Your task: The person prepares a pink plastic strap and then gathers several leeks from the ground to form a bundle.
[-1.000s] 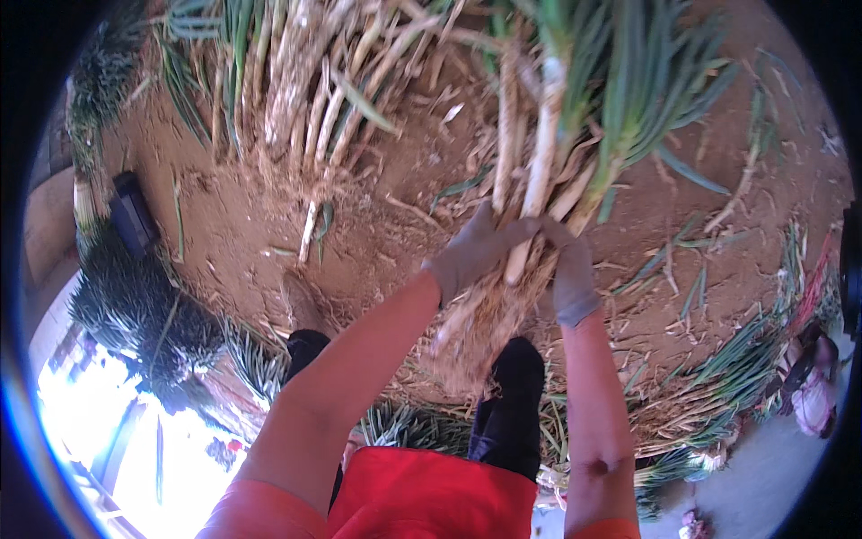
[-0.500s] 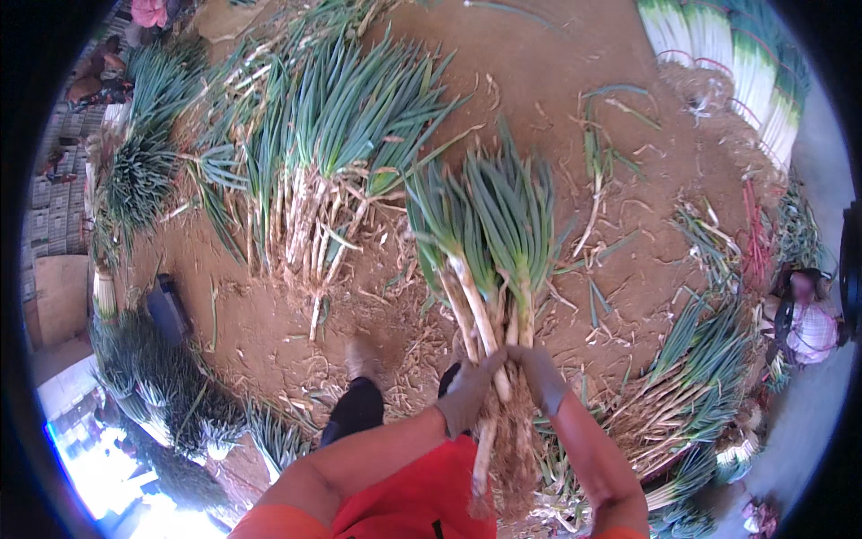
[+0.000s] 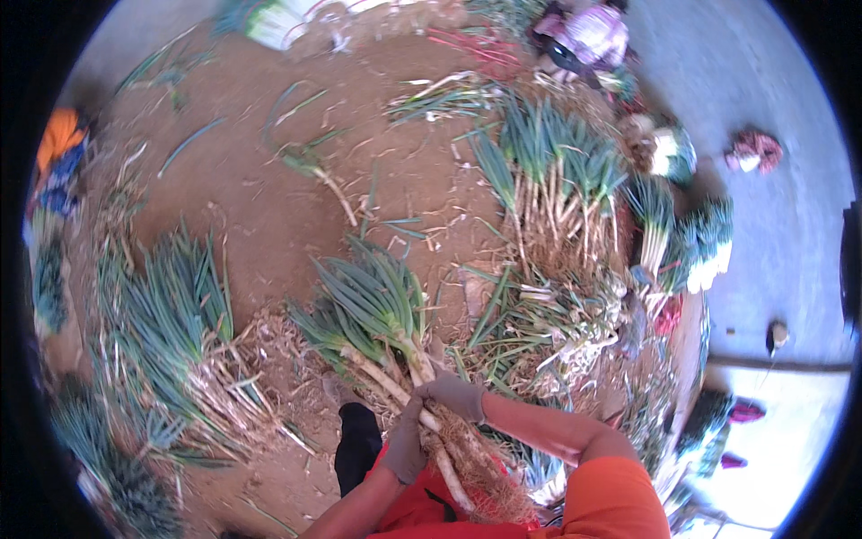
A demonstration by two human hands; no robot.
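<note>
A bunch of long green onions (image 3: 382, 301) is held in front of me, its green leaves pointing away and its shaggy roots toward my body. My gloved left hand (image 3: 405, 449) is closed around the pale stalks from the left. From the right, my gloved right hand (image 3: 452, 396) grips the same stalks, slightly farther up and touching the left. The fingers are partly hidden behind the stalks. Dry roots and soil hang from the lower ends, close to my red apron (image 3: 413, 503).
Piles of untrimmed green onions lie at left (image 3: 184, 332) and at upper right (image 3: 557, 180). Loose trimmings (image 3: 548, 337) cover the brown ground right of the bunch. Tied bundles (image 3: 700, 242) stand farther right. Another person (image 3: 593, 40) is at the top, near red ties (image 3: 480, 54).
My view has swung to the right, so the large pile now sits at the left and the right-hand pile nearer the middle. Both hands still hold the bunch, which now leans leftward.
</note>
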